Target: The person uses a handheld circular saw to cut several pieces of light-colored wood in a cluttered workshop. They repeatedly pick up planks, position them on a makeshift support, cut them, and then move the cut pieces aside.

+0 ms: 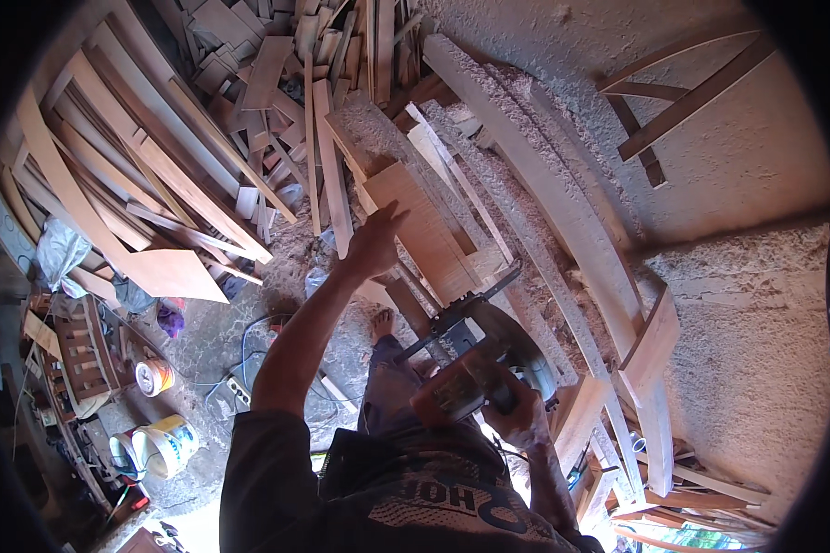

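My right hand is wrapped round the rear handle of a circular saw. The saw's base plate meets the near end of a flat light-brown wooden board. On the board's left edge lies my left hand, palm down with its fingers stretched out and apart. Beneath the board are longer planks covered in sawdust. The saw body hides most of its blade and the end of the board in front of it.
Long planks stretch along my right beside a rough wall. Curved boards and a heap of offcuts fill the left and far side. Buckets, a power strip and cables lie on the floor at left.
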`<move>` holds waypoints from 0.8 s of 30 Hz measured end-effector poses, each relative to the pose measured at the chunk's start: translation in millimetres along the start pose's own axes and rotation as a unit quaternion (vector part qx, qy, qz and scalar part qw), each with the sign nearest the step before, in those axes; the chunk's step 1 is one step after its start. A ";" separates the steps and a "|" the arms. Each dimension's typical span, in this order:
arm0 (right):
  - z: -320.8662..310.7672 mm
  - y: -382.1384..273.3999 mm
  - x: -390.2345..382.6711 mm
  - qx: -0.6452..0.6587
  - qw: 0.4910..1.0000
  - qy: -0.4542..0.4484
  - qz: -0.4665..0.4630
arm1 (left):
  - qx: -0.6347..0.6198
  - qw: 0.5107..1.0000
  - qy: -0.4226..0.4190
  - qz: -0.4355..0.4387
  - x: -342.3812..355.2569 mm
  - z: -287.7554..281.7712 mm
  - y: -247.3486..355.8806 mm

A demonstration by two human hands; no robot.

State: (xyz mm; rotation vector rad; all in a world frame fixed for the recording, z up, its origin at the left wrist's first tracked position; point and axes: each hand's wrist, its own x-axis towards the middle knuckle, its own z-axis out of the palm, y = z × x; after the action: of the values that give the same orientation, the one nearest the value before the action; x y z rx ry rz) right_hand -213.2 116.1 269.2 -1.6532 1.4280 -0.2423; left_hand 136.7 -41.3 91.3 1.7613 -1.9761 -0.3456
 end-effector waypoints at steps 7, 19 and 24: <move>-0.9 15.3 -14.8 0.086 0.994 0.060 -0.022 | -0.581 0.582 0.140 -0.552 -54.5 70.9 -36.3; -38.6 21.1 -52.6 0.193 0.970 0.124 0.077 | -0.591 0.609 0.146 -0.508 -83.8 152.0 146.8; -45.9 26.0 -57.4 0.235 0.960 0.133 0.082 | -0.616 0.588 0.159 -0.499 -86.1 152.5 145.4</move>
State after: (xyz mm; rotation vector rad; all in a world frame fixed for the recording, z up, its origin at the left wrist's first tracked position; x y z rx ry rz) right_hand -279.1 145.2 299.1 -1.1385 1.5488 -0.6741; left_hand -59.1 46.3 15.2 1.4291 0.0274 -1.2423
